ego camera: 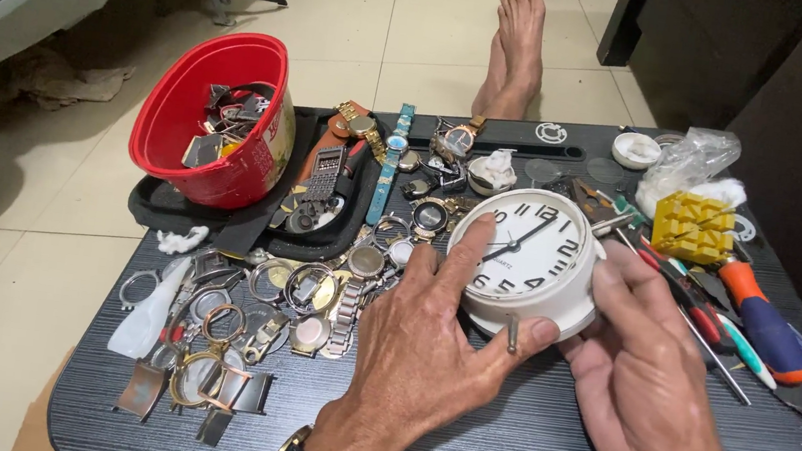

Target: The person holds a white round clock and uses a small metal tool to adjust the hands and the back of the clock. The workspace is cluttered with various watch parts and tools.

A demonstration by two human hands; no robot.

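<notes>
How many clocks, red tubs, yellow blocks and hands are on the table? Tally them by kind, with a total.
Clock: 1
Red tub: 1
Yellow block: 1
Hands: 2, left hand and right hand
Total: 5

A white round clock [528, 260] with black numerals and black hands sits on a dark grey worktop [519, 430] grained in fine horizontal lines. A glossy red tub [227, 160] holds silver and black metal parts. A turquoise watch strap [390, 169] lies by a brown leather one [331, 137]. Gold and silver watch cases [227, 337] are spread over the worktop. A yellow ridged block [691, 226] stands near a screwdriver [762, 322] with an orange and blue handle. The floor [364, 20] is cream tile.
</notes>
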